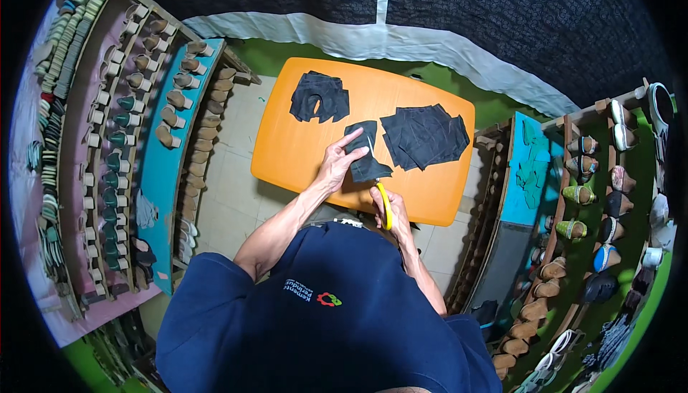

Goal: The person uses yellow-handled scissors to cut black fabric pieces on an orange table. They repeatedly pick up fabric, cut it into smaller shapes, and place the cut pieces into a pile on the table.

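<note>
- Head view: left hand (335, 164) pinches a black fabric piece (364, 158) near the middle of the orange table (301, 142), index finger out.
- Right hand (389, 210) grips yellow-handled scissors (385, 203) at the piece's near edge.
- Cut pieces (319, 97) far left; larger stack (424, 135) right.

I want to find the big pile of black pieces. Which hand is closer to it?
Left. The left hand holds a black piece just beside the big pile; the right hand grips scissors lower down.

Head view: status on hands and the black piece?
Left hand holds black fabric piece. Right hand grips yellow-handled scissors, cutting it. Nothing in the way.
</note>
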